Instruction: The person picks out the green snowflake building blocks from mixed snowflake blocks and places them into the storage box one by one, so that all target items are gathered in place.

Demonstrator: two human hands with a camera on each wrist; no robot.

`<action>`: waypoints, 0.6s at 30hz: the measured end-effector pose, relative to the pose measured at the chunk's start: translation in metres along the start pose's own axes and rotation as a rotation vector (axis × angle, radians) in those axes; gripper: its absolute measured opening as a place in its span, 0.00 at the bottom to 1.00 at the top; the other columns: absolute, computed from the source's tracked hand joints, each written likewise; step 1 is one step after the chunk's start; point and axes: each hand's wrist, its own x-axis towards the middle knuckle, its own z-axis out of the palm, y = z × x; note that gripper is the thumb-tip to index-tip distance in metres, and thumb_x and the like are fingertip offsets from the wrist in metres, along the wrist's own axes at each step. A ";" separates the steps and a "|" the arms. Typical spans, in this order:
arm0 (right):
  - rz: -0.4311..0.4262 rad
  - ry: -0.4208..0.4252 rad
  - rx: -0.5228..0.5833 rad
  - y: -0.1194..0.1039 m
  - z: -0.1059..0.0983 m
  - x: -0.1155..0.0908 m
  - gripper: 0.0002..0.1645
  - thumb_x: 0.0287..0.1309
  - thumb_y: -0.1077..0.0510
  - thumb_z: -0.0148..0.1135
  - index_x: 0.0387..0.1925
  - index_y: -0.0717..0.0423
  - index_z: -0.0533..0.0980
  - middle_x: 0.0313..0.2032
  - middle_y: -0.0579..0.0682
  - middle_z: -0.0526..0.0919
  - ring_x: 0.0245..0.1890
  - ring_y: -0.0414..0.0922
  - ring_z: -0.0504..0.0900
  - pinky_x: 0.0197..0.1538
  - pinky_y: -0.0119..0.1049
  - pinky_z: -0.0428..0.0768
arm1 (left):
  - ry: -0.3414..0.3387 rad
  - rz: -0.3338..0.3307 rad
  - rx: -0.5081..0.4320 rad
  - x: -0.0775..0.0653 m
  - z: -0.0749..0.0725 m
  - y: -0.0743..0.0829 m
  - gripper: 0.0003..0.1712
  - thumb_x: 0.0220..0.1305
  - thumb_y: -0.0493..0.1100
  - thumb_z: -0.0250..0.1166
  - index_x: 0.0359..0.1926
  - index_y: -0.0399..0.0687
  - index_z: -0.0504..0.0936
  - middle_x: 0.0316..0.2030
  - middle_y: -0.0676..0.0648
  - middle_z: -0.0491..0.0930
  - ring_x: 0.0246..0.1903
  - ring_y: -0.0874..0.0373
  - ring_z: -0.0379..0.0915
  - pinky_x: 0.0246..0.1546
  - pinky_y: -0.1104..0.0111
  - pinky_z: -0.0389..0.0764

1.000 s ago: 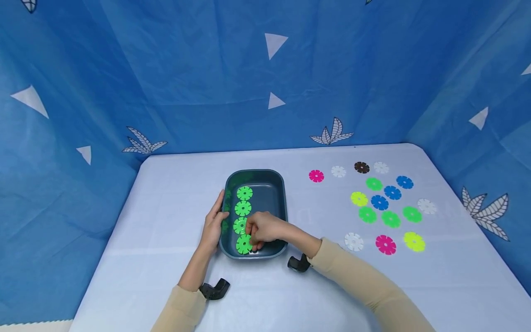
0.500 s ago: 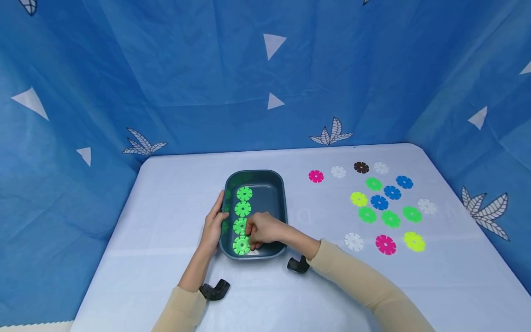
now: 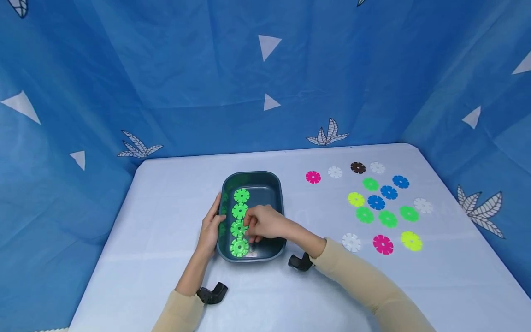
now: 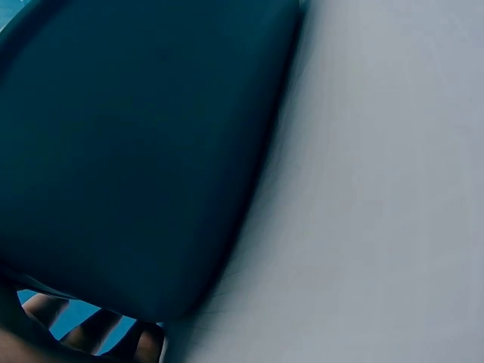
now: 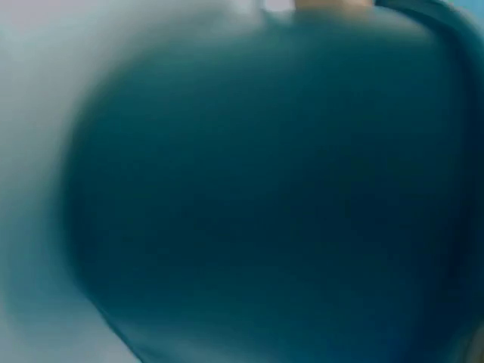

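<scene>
In the head view, my left hand [image 3: 209, 230] grips the left wall of a dark teal tray [image 3: 250, 260], with the thumb over its rim. Inside, several bright green notched plastic discs form a column along the left side, from the top disc [image 3: 242, 195] down to the bottom disc [image 3: 239, 247]. My right hand [image 3: 267, 222] is over the tray, just right of the two lower discs. Its fingers are loosely bent and nothing shows between them. The left wrist view has the tray's wall [image 4: 151, 166] with fingers [image 4: 91, 329] at its lower edge.
Right of the tray, loose notched discs lie spread on the white tablecloth [image 3: 315, 286], among them a pink disc [image 3: 313, 177], a brown disc [image 3: 358, 168], a blue disc [image 3: 376, 202] and a yellow disc [image 3: 411, 240]. A blue curtain [image 3: 199, 92] hangs behind.
The bottom green disc has slid slightly left, into line with the others. My right hand has come away from it, up and back. The left hand keeps its grip on the tray.
</scene>
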 end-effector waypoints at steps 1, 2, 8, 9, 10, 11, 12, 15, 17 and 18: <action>-0.012 0.012 0.014 -0.002 -0.007 -0.004 0.09 0.58 0.67 0.64 0.40 0.68 0.78 0.24 0.51 0.83 0.24 0.47 0.87 0.28 0.34 0.85 | -0.001 0.000 0.000 0.000 0.000 0.000 0.37 0.70 0.34 0.43 0.77 0.57 0.50 0.78 0.52 0.43 0.78 0.53 0.33 0.76 0.53 0.38; -0.013 0.027 0.031 -0.004 -0.014 -0.009 0.10 0.58 0.66 0.64 0.41 0.68 0.78 0.25 0.51 0.83 0.25 0.48 0.87 0.28 0.35 0.85 | -0.001 0.002 -0.001 0.000 0.000 0.000 0.37 0.70 0.34 0.44 0.77 0.57 0.50 0.78 0.52 0.43 0.78 0.53 0.33 0.76 0.53 0.38; 0.076 0.160 0.053 0.007 -0.058 -0.048 0.12 0.59 0.63 0.65 0.43 0.66 0.77 0.30 0.54 0.79 0.28 0.49 0.87 0.30 0.36 0.84 | -0.011 -0.004 0.016 0.000 0.002 0.001 0.36 0.71 0.35 0.43 0.77 0.60 0.50 0.78 0.54 0.43 0.78 0.56 0.32 0.77 0.54 0.38; 0.100 0.182 0.049 0.013 -0.065 -0.055 0.12 0.59 0.63 0.65 0.44 0.65 0.77 0.31 0.54 0.79 0.28 0.49 0.87 0.30 0.37 0.84 | -0.010 -0.007 0.018 0.000 0.002 0.001 0.36 0.71 0.35 0.43 0.77 0.60 0.50 0.78 0.55 0.43 0.78 0.56 0.32 0.77 0.55 0.38; 0.130 0.207 0.046 0.018 -0.071 -0.063 0.13 0.59 0.63 0.65 0.44 0.65 0.77 0.31 0.54 0.78 0.29 0.50 0.87 0.31 0.38 0.83 | -0.010 -0.008 0.017 0.000 0.002 0.001 0.36 0.71 0.35 0.44 0.77 0.60 0.50 0.78 0.55 0.43 0.78 0.56 0.32 0.77 0.55 0.38; 0.157 0.230 0.040 0.025 -0.077 -0.071 0.13 0.59 0.63 0.65 0.44 0.65 0.77 0.32 0.55 0.78 0.29 0.50 0.87 0.31 0.38 0.83 | -0.009 -0.008 0.016 0.000 0.002 0.001 0.36 0.71 0.35 0.44 0.77 0.61 0.50 0.78 0.55 0.43 0.78 0.56 0.32 0.77 0.55 0.38; 0.185 0.252 0.029 0.032 -0.083 -0.079 0.14 0.59 0.62 0.65 0.45 0.65 0.77 0.32 0.55 0.78 0.30 0.50 0.87 0.31 0.38 0.82 | -0.009 -0.007 0.015 0.000 0.001 0.001 0.36 0.71 0.35 0.44 0.77 0.61 0.50 0.78 0.55 0.43 0.78 0.56 0.32 0.77 0.55 0.38; 0.267 0.327 -0.005 0.053 -0.103 -0.105 0.17 0.59 0.60 0.65 0.48 0.64 0.77 0.34 0.54 0.79 0.32 0.48 0.86 0.33 0.39 0.82 | -0.006 -0.016 0.014 0.000 0.000 0.001 0.36 0.71 0.36 0.44 0.77 0.62 0.50 0.78 0.55 0.43 0.78 0.57 0.32 0.77 0.55 0.38; 0.316 0.384 -0.027 0.067 -0.116 -0.122 0.19 0.60 0.58 0.65 0.50 0.64 0.76 0.35 0.54 0.79 0.33 0.46 0.85 0.34 0.39 0.82 | -0.005 -0.019 0.015 0.000 -0.001 0.002 0.36 0.72 0.36 0.44 0.77 0.62 0.51 0.78 0.55 0.43 0.77 0.57 0.32 0.77 0.55 0.38; 0.334 0.412 -0.034 0.073 -0.123 -0.131 0.20 0.60 0.58 0.65 0.51 0.64 0.76 0.36 0.54 0.79 0.33 0.46 0.84 0.35 0.40 0.82 | -0.005 -0.019 0.015 0.000 -0.001 0.002 0.36 0.72 0.36 0.44 0.77 0.62 0.51 0.78 0.55 0.43 0.77 0.57 0.32 0.77 0.55 0.38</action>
